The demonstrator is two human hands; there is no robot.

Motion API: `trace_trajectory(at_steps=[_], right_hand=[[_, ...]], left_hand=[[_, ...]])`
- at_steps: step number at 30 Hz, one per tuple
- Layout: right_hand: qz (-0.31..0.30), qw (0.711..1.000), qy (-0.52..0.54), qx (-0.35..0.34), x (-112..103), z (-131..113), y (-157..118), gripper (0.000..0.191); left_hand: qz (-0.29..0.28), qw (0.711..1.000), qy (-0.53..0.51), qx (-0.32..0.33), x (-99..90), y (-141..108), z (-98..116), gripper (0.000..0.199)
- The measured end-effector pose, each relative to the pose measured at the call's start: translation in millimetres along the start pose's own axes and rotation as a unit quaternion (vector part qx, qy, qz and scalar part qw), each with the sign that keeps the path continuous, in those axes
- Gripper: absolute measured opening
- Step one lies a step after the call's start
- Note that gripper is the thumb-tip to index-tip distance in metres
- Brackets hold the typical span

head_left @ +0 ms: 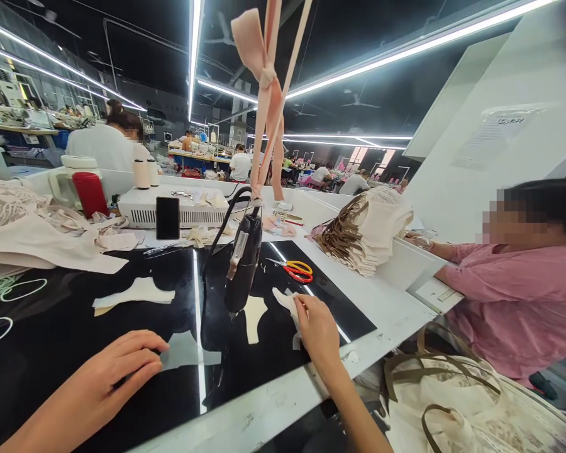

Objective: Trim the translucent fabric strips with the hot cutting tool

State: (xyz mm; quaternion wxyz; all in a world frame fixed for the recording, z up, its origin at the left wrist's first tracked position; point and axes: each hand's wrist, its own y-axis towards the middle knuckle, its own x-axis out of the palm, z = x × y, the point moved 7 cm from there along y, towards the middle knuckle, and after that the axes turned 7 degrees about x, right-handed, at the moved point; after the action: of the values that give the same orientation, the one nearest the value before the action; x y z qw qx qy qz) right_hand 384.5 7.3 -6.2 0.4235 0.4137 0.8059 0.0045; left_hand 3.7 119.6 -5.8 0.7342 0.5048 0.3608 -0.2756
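My left hand [117,374] is over the black glossy tabletop [136,333], its fingertips at the left edge of a grey translucent piece [191,351]; the fingers are slightly bent and what they grip, if anything, is unclear. My right hand [317,330] pinches a small white fabric piece [284,298] between thumb and fingers, a little above the surface. Between the hands a black handheld tool [243,264] hangs from knotted pink straps. Beside its tip lies a cream fabric piece [255,318]. White cut pieces [134,294] lie farther left.
Scissors [298,271] lie behind my right hand. A phone [168,218], white box [136,207] and red bottle [90,194] stand at the back. Fabric is heaped left [42,242], back right [382,229] and lower right [476,402]. A person in pink [523,283] sits at right.
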Motion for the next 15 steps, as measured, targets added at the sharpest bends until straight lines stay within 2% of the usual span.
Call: trace_trajectory(at_steps=[4,7,10,12,15], right_hand=[[-0.013,0.988,0.133,0.081,-7.0,23.7,12.0,0.027],[-0.018,0.963,0.226,0.143,-9.7,36.7,17.7,0.030],[-0.019,0.937,0.297,0.184,-12.3,43.1,18.0,0.030],[-0.017,0.920,0.335,0.203,-14.2,45.5,16.4,0.029],[-0.001,0.895,0.387,0.220,-18.4,48.9,13.8,0.028]], left_hand=[[0.010,1.000,-0.003,-0.002,-2.1,0.9,0.9,0.024],[0.018,1.000,-0.003,0.000,-5.0,1.7,0.9,0.024],[0.000,1.000,0.001,0.011,-6.6,6.1,5.2,0.020],[-0.017,0.999,0.004,0.027,-7.5,11.5,13.3,0.017],[-0.044,0.996,0.004,0.079,-6.6,21.6,36.6,0.016]])
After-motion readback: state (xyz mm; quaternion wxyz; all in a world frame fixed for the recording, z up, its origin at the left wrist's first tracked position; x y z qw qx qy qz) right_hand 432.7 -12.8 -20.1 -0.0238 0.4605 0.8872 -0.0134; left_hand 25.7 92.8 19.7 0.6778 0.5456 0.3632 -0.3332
